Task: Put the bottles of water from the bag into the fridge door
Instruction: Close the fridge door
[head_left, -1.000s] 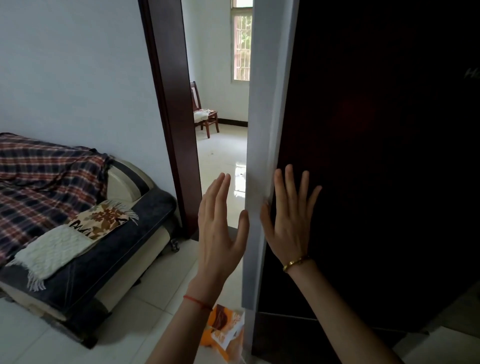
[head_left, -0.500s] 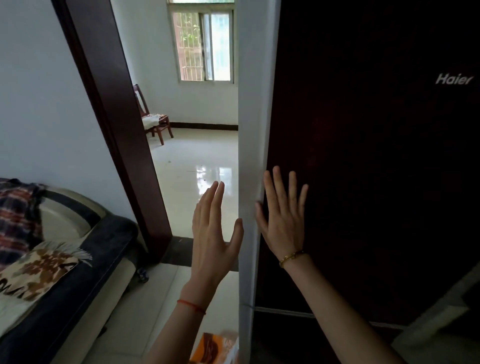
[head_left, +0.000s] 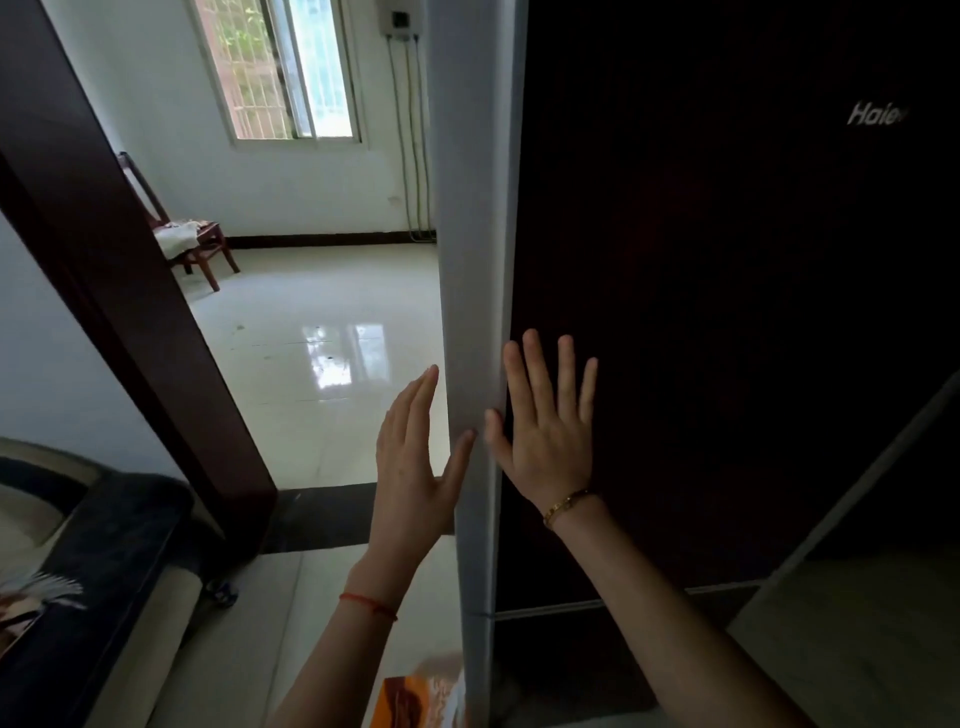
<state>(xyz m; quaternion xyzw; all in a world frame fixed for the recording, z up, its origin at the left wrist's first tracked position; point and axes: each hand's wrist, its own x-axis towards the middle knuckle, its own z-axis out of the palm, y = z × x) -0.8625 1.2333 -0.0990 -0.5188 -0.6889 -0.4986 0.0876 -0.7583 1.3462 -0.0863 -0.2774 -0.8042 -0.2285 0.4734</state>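
The dark fridge door (head_left: 701, 312) fills the right half of the view, its grey edge (head_left: 475, 260) running top to bottom. My right hand (head_left: 548, 436) lies flat on the door's dark front, fingers spread. My left hand (head_left: 413, 462) is open beside the grey edge, its thumb touching that edge. An orange bag (head_left: 415, 699) shows partly on the floor at the bottom, below my left forearm. No water bottles are visible.
A dark wooden door frame (head_left: 119, 291) stands on the left, opening onto a room with a shiny tiled floor (head_left: 322, 353), a wooden chair (head_left: 187, 234) and a barred window (head_left: 280, 67). A sofa (head_left: 104, 571) sits at the lower left.
The view has swung to the right, so the sofa slid out to the left and the far room opened up. Both hands stay on the fridge door, my left thumb now on its edge.
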